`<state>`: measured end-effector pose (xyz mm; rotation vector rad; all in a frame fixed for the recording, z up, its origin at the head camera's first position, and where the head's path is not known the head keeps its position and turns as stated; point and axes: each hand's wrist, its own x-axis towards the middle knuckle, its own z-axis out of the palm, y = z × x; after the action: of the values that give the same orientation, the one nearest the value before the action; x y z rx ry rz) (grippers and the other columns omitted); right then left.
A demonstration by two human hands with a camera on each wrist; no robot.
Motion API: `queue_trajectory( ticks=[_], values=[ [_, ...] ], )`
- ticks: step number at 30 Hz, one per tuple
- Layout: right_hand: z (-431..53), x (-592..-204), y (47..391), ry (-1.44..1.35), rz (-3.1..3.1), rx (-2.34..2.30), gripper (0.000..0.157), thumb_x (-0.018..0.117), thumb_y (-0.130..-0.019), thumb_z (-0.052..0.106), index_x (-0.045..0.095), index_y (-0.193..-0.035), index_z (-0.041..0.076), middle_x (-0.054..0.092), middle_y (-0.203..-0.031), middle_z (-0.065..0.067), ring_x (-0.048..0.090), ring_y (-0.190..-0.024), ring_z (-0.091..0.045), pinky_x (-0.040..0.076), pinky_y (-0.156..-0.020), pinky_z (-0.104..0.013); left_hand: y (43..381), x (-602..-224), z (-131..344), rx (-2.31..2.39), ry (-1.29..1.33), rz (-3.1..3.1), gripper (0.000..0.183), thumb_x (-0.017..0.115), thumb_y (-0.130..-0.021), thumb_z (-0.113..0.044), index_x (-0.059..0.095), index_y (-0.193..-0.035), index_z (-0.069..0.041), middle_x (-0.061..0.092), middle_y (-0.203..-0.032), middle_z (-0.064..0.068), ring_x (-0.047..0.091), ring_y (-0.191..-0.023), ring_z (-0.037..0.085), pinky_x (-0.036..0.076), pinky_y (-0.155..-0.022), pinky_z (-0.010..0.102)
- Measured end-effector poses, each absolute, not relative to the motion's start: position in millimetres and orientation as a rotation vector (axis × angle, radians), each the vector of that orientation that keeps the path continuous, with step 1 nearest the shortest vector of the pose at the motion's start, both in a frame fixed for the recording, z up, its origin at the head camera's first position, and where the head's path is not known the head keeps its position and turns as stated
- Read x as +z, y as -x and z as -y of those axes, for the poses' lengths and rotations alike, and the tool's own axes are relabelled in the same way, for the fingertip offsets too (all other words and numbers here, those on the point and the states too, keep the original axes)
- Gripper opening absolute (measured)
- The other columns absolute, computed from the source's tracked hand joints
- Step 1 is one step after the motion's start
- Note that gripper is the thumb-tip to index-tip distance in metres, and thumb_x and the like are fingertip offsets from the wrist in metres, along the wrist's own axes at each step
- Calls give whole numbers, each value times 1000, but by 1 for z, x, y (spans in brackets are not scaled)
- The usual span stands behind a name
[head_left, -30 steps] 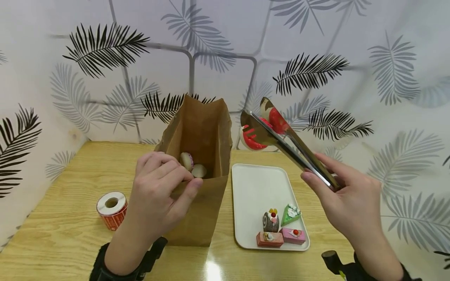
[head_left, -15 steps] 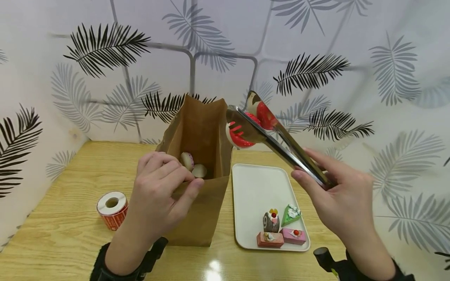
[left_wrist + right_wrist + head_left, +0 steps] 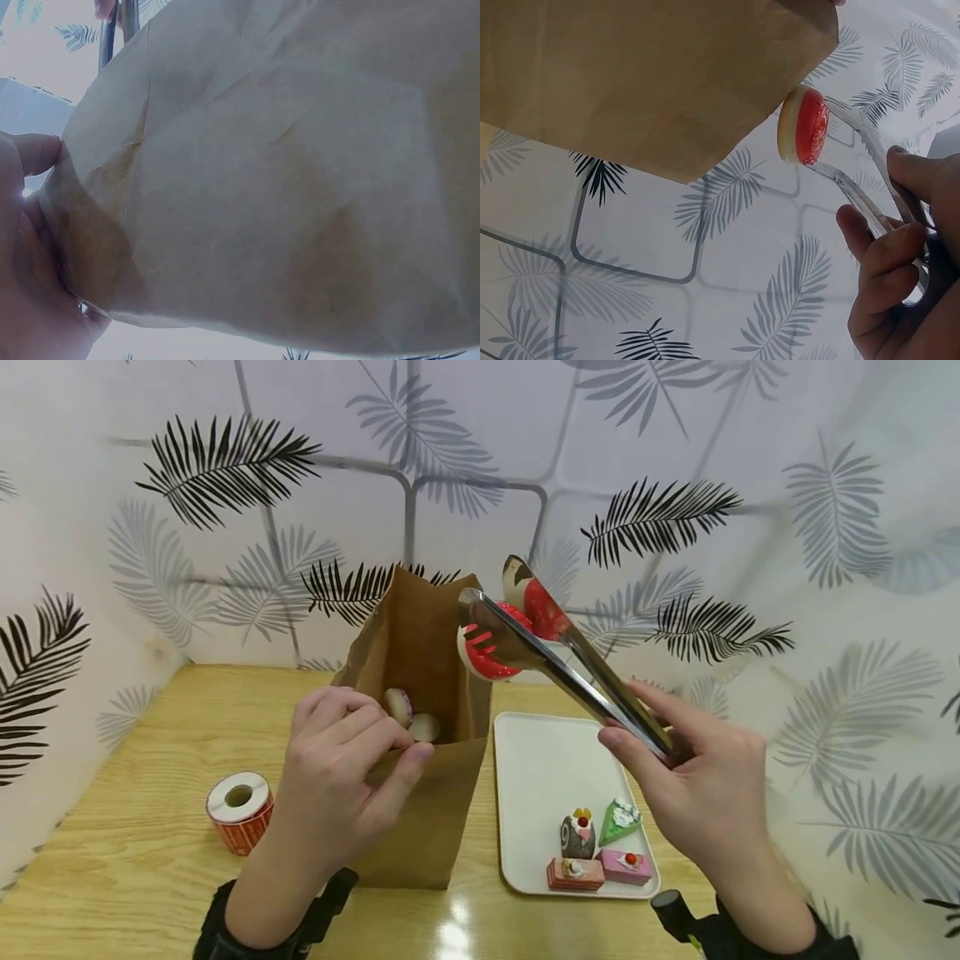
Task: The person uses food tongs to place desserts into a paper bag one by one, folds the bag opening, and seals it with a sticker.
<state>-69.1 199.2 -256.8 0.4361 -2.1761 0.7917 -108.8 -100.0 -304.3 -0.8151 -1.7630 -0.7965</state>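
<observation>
My right hand [image 3: 697, 777] grips metal tongs [image 3: 577, 685], whose tips hold a round, red-topped toy pastry [image 3: 487, 653] with a pale base. In the head view the pastry overlaps the right edge of an upright brown paper bag [image 3: 420, 827]; the right wrist view shows the pastry [image 3: 804, 126] just outside the bag's rim. With thumb and fingers, my left hand [image 3: 348, 768] pinches the bag's near left rim, its mouth standing wide. Inside lie a pale macaron [image 3: 398, 706] with a purple filling and a pale round piece [image 3: 424, 727].
Right of the bag lies a white tray [image 3: 532, 760] with a chocolate roll cake [image 3: 577, 835], a green cake wedge [image 3: 621, 822] and two pink cake bars [image 3: 576, 873] near its front. A roll of red labels [image 3: 240, 810] stands left. A leaf-patterned curtain [image 3: 480, 460] hangs behind.
My right hand has moved left with the tongs and the red pastry, from above the tray to the bag's right edge. The left hand has kept its place on the rim.
</observation>
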Motion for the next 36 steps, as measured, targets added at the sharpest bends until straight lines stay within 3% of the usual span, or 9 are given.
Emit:
queue_trajectory(
  ticks=[13,18,24,28,36],
  values=[
    [-188,-259,72,-446,2251,840,55,94,-74,9,76,-125,16,73,-82,-2,42,-42,2,33,-40,-18,109,-304,101,-800,819,1771,48,55,-107,-43,67,-72,-13,67,-70,0,57,-81,23,39,-87,49],
    [-189,-260,73,-482,2238,854,56,93,-74,6,75,-126,17,76,-84,-2,47,-43,3,35,-41,-17,109,-304,102,-801,814,1775,48,55,-107,-43,67,-72,-13,68,-70,0,57,-80,23,39,-86,48],
    [-196,-262,70,-489,2192,933,59,91,-73,-2,75,-127,14,78,-87,-10,66,-58,6,48,-49,-14,108,-303,103,-796,813,1768,48,55,-107,-42,67,-71,-13,67,-69,0,56,-80,23,39,-86,49],
    [-207,-266,68,-433,2195,963,61,88,-76,-5,72,-132,14,76,-88,-13,65,-56,5,46,-46,-14,108,-303,102,-794,815,1765,47,56,-107,-41,66,-71,-13,67,-69,0,56,-80,24,39,-86,49],
    [-237,-280,62,-283,2240,906,56,88,-79,1,74,-130,19,67,-83,23,43,-38,3,31,-36,-20,107,-305,100,-797,811,1775,47,56,-107,-41,66,-71,-12,67,-69,0,57,-80,24,39,-87,49]
  ],
)
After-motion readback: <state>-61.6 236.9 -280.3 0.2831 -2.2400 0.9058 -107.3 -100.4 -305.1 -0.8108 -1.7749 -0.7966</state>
